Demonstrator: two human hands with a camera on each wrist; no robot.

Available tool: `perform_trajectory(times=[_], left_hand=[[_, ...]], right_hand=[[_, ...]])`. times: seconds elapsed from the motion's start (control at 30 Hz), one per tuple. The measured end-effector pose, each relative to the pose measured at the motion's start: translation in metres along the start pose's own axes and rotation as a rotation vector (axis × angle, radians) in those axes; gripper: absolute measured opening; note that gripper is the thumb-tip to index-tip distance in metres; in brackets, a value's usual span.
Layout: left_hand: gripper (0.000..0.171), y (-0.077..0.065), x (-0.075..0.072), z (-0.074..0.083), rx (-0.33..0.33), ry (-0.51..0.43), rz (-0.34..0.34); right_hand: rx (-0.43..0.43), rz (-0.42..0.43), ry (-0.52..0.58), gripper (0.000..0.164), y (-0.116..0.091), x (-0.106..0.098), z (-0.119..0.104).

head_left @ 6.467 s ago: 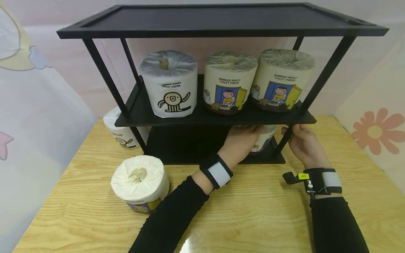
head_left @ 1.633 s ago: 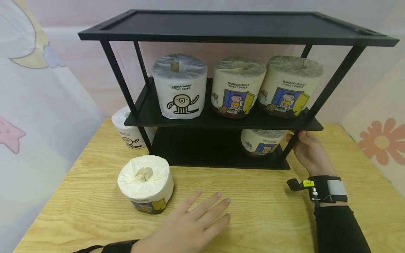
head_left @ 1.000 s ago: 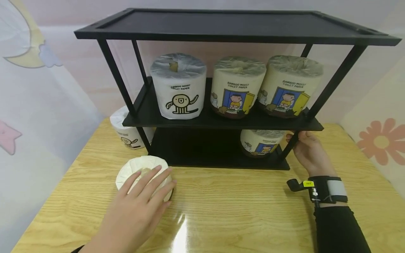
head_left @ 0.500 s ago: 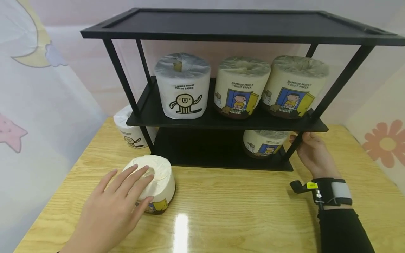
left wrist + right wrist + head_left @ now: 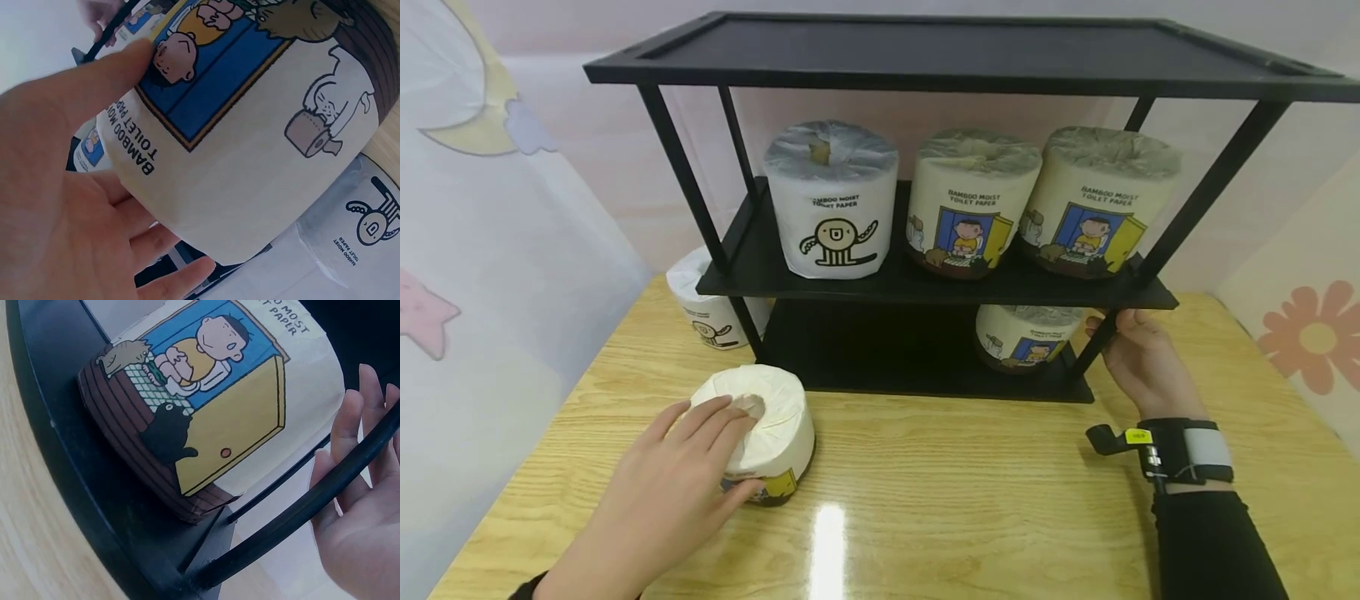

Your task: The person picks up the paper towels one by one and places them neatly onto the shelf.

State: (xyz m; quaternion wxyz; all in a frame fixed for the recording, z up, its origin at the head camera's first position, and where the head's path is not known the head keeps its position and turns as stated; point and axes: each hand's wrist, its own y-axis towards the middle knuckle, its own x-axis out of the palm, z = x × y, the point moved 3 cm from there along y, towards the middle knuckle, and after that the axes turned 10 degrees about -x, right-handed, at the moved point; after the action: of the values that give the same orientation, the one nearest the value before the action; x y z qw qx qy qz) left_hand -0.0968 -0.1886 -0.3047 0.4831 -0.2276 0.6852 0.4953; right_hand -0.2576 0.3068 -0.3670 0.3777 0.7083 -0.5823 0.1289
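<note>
My left hand (image 5: 670,492) grips a wrapped toilet paper roll (image 5: 778,425) standing on the table left of centre. Its fingers bend over the top by the core hole, and the thumb (image 5: 119,69) lies against the printed side. A black two-level rack (image 5: 925,287) stands ahead. My right hand (image 5: 1142,358) holds the rack's front right post (image 5: 300,519), its fingers (image 5: 350,419) loosely round it. Beside that post, a picture-printed roll (image 5: 1030,337) stands on the lower shelf.
On the middle shelf stand a white roll (image 5: 833,200) and two cream rolls, one (image 5: 973,204) in the centre and one (image 5: 1101,204) to the right. Another white roll (image 5: 707,308) sits behind the rack's left post. A patterned wall hanging (image 5: 535,275) borders the table.
The left hand has left the lower-shelf roll, swung back over the table and left to the front roll, and closed its fingers on it. The right hand stays at the post.
</note>
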Motion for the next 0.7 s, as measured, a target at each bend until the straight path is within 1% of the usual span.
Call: perform_trajectory(times=[0.1,0.17,0.23,0.47,0.6,0.7], left_hand=[[0.075,0.001,0.002,-0.002,0.026,-0.004,-0.033],[0.080,0.001,0.004,-0.004,0.043,-0.010,-0.049],[0.082,0.002,0.005,-0.006,0.057,-0.018,-0.054],[0.087,-0.001,0.009,-0.010,0.106,-0.004,-0.035],[0.088,-0.003,0.011,-0.012,0.124,-0.033,-0.014],[0.087,-0.003,0.011,-0.013,0.155,-0.061,0.019]], right_hand=[[0.013,-0.038,0.002,0.027,0.002,0.000,0.000],[0.011,-0.055,-0.001,0.027,0.002,0.000,0.000],[0.016,-0.075,0.033,0.027,0.003,-0.001,0.000],[0.029,-0.091,0.096,0.027,0.002,-0.001,0.000],[0.026,-0.095,0.119,0.025,0.003,0.000,0.000],[0.022,-0.091,0.120,0.027,0.002,0.000,0.001]])
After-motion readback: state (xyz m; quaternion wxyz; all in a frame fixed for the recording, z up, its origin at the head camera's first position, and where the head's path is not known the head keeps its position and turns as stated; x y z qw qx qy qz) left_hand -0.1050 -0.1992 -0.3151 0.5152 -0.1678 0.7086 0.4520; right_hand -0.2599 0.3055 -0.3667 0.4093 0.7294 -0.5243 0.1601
